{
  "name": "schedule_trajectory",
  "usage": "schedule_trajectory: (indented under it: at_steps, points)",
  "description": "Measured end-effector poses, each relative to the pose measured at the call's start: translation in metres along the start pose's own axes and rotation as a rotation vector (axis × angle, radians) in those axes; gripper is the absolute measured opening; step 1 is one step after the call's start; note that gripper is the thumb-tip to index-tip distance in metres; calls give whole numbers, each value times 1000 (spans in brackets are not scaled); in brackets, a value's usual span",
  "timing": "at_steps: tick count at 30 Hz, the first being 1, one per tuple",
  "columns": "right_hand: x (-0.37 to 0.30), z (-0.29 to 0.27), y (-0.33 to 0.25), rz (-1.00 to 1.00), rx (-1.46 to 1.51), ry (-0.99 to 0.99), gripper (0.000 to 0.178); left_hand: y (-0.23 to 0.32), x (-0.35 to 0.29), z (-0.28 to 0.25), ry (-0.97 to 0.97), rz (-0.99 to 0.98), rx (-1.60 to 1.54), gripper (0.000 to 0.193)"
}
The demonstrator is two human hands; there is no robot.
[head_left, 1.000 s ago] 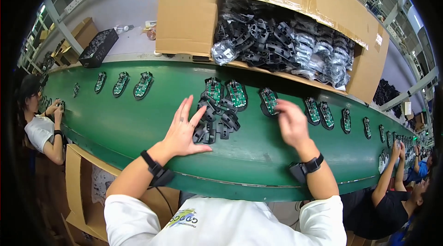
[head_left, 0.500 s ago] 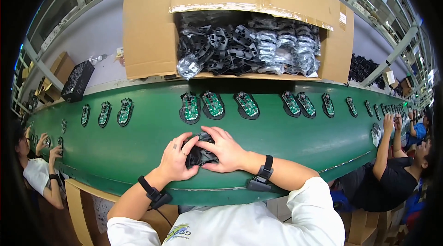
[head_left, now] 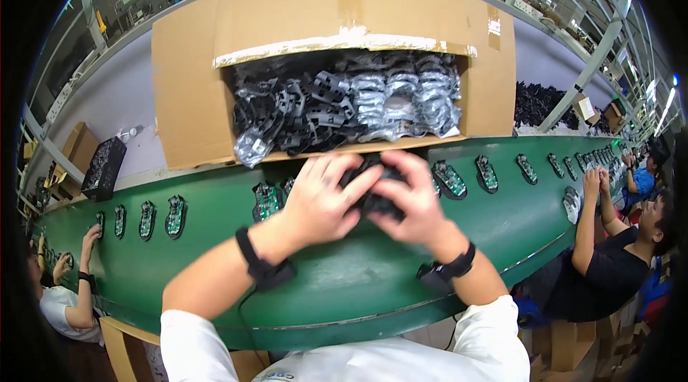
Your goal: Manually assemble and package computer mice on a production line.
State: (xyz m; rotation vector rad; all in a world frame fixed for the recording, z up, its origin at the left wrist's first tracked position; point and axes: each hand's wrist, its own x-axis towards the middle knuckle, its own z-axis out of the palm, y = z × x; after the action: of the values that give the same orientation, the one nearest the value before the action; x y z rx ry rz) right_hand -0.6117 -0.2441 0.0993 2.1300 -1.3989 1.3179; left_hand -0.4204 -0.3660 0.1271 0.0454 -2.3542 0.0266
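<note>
My left hand and my right hand are both closed around a black computer mouse part. It is dark, smeared by motion and largely covered by my fingers, so its inner side cannot be made out. The hands are over the far half of the green work surface, just in front of the cardboard box. Beside my left hand lies a mouse base with a green circuit board, partly hidden. To the right of my right hand is another mouse base.
Loose black plastic parts and silver bags fill the box. More mouse bases line the surface on both sides. A black bin stands at the left. Co-workers sit left and right.
Both my hands have moved away from me and to the right, carrying the black part toward the row of bases. The left co-worker's hand has reached to a base. The whole view has shifted.
</note>
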Motion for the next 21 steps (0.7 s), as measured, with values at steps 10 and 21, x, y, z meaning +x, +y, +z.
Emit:
schedule_trajectory:
  at_steps: [10, 21]
  points:
    - [39, -17, 140, 229, -493, -4, 116, -90, 134, 61, -393, -105, 335, 101]
    - [27, -5, 137, 140, -399, 172, 85, -81, 101, 48, -96, 40, 254, 56]
